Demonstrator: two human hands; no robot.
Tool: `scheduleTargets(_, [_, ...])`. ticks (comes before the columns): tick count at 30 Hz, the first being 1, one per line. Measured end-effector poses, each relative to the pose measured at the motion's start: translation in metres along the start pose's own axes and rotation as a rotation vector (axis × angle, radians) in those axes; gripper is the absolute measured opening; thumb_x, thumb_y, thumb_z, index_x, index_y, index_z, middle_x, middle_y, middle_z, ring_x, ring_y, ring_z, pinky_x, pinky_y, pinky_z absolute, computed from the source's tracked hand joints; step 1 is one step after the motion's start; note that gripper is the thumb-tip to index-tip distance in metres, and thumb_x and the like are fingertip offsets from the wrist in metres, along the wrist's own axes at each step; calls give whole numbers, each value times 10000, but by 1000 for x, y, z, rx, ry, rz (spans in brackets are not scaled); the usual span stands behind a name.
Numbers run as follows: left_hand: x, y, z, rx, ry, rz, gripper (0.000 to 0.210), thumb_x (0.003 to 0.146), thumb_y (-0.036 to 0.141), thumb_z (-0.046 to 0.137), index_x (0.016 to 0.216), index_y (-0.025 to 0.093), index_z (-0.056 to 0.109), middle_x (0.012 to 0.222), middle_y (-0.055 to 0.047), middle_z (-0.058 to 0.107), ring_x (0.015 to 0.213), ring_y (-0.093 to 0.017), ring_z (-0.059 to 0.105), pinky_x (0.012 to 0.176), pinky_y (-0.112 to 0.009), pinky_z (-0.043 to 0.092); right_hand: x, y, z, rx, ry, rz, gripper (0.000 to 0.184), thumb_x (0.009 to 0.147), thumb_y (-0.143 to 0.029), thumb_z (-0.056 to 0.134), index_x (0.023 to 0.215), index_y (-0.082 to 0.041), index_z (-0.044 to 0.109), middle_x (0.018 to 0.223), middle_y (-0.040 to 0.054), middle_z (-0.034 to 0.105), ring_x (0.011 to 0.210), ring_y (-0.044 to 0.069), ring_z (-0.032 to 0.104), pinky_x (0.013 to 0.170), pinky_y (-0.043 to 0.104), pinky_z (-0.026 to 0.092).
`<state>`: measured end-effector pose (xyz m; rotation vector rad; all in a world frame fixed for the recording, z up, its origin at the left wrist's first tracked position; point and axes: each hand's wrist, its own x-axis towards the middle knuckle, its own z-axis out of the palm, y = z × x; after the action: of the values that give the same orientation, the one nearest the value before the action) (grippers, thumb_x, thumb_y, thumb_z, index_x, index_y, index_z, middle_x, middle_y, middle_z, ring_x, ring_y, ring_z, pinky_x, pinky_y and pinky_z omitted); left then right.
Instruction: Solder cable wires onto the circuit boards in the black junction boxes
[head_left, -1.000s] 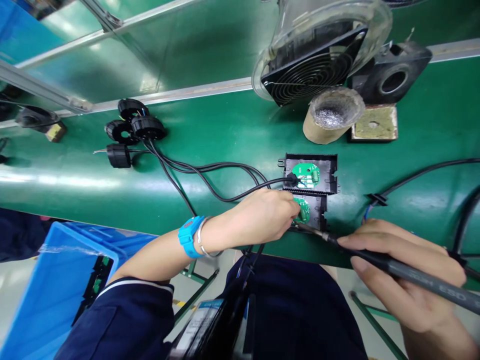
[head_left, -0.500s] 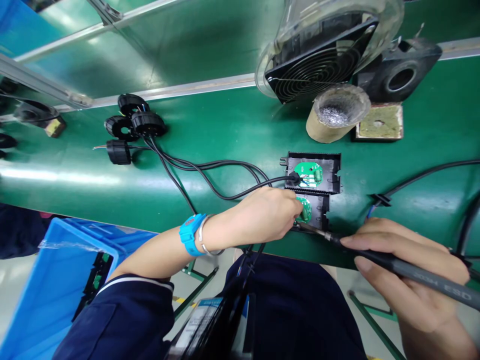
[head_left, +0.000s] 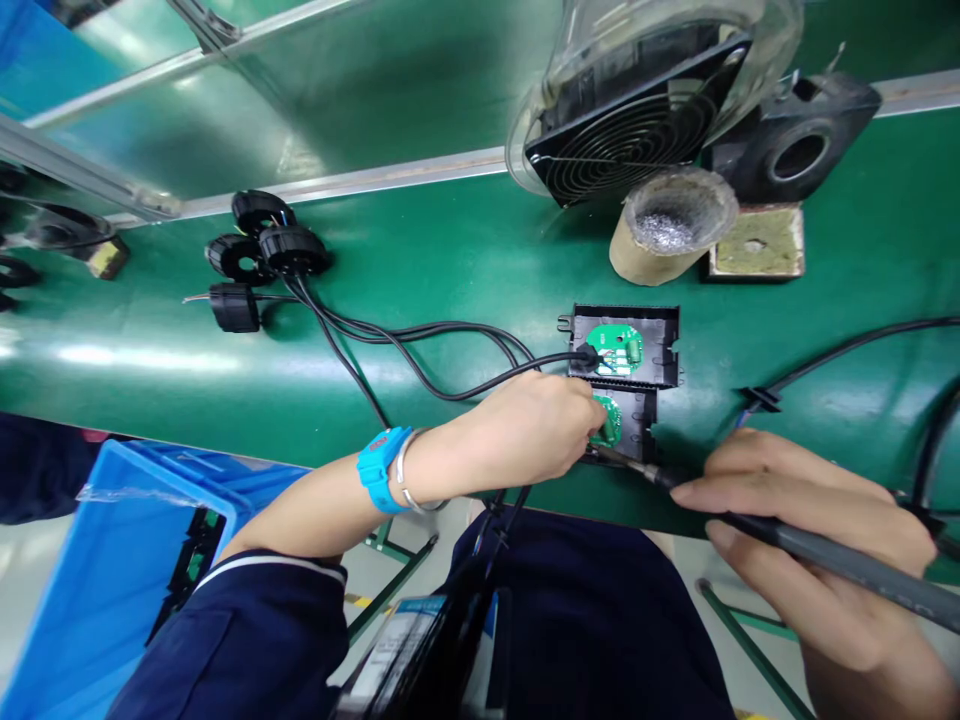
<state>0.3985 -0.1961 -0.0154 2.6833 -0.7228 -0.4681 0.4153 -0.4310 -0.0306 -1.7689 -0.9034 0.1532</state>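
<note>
My right hand grips a soldering iron, its tip at the lower edge of the nearer black plastic housing. A green circuit board sits inside that housing. Over its left side lies my left hand, fingers pinched together by the board; what they hold is hidden behind them. Just beyond stands a second black housing with a green circuit board, and a black cable enters it through a grommet.
Black round fittings with cables lie at the left. Toward the back right stand a fan, a paper cup of solder bits, an iron holder and a sponge tray. A blue crate stands below the bench's left edge.
The iron and my right hand have shifted very slightly left. My left hand stays at the nearer housing in the same closed pose.
</note>
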Motion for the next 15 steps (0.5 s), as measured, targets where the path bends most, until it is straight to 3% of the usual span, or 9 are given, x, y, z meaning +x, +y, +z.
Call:
scheduleTargets(9, [4,4,-2,13,-5,-34,127,804,108,521,735,163,612,779,-17,635,667,-147,572,578,-279,381,14,0,-3,-5,-72,-26,198,777,-86,534,847,-171,698,770,53,561,621,118,548,474,251,452])
scheduleTargets(15, [6,5,-4,35,-12,-29,128,788,91,523,741,162,618,792,-24,645,666,-154,578,580,-289,381,3,-1,-8,16,-45,17,184,784,-96,567,883,-186,694,833,61,575,670,144,578,507,295,473])
